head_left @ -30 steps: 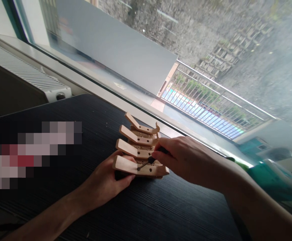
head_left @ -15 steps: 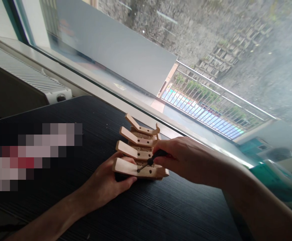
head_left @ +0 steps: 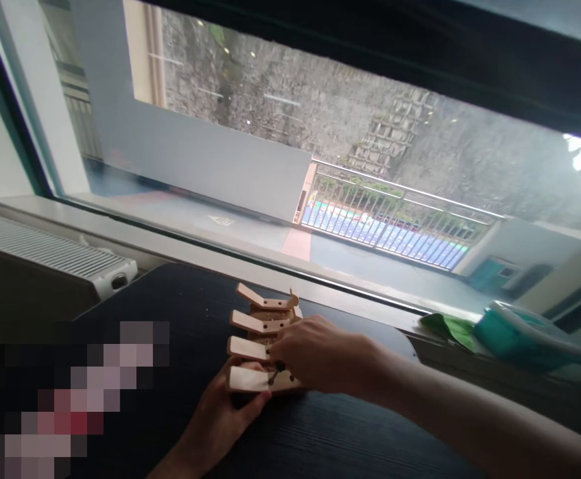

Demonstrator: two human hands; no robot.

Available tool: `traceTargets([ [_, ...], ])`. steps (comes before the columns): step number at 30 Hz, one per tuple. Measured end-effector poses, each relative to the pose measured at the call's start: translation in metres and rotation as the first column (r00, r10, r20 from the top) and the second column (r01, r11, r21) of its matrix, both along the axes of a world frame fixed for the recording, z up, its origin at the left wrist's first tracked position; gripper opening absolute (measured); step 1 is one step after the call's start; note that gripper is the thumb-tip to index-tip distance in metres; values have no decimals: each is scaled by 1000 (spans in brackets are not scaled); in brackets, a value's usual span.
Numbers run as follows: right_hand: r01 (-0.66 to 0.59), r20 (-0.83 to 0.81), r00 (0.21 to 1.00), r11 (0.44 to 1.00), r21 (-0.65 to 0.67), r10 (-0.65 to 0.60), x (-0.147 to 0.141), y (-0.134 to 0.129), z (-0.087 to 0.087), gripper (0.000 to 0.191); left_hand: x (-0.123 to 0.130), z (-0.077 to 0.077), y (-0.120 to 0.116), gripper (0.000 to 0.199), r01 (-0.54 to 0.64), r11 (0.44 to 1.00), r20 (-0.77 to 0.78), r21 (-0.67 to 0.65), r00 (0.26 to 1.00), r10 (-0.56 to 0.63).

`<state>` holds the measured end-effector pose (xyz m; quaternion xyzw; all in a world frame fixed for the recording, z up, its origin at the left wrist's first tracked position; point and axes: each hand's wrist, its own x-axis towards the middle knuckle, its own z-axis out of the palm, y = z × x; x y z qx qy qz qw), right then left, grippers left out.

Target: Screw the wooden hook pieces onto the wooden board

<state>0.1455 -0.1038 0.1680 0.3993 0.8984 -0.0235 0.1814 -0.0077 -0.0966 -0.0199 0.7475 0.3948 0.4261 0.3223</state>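
A wooden piece [head_left: 248,379] with several bent wooden bars side by side lies on the dark table [head_left: 191,332]. Dark round screw heads or holes dot the bars. My left hand [head_left: 223,409] is closed round the near end of the piece, its thumb along the front edge of the nearest bar. My right hand [head_left: 323,352] grips a screwdriver [head_left: 279,370] with a dark handle, which its fingers mostly hide. The short metal shaft slants down to the nearest bar, its tip at a dark spot near the bend.
Behind the table runs a window sill [head_left: 211,263] under a large window. A white radiator [head_left: 56,256] stands at the left. On the right are a teal basin [head_left: 514,339] and a green cloth [head_left: 447,330]. A blurred-out patch covers the lower left.
My view has tilted up and turned, so table, hands and wooden piece appear lower. The screwdriver tip stays at the same bar, and my right hand covers more of the bar's right end.
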Motion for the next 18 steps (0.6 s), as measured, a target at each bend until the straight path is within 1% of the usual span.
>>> traceTargets([
  [3,-73,-16,997,995,64,74,-2,1,-8,9,1,-5,2,20,-13,999,5,31,1000,13],
  [6,-71,-32,997,995,71,74,-2,1,-10,12,1,-9,3,21,-21,999,14,38,1000,20],
  [8,-8,-62,998,998,58,12,0,1,-9,13,1,-11,3,21,-27,999,15,36,1000,26],
  [10,85,-117,990,995,57,-78,5,1,-12,11,0,-11,3,22,-35,998,10,46,999,35],
  [12,178,-178,970,982,70,-163,12,2,-17,9,0,-10,3,22,-41,997,1,58,999,41],
  [15,287,-222,938,956,67,-266,23,1,-26,14,-1,-8,3,23,-67,995,-5,76,998,68],
  [18,357,-252,906,934,21,-341,30,-1,-25,16,-1,-7,3,24,-94,991,-3,94,995,95],
])
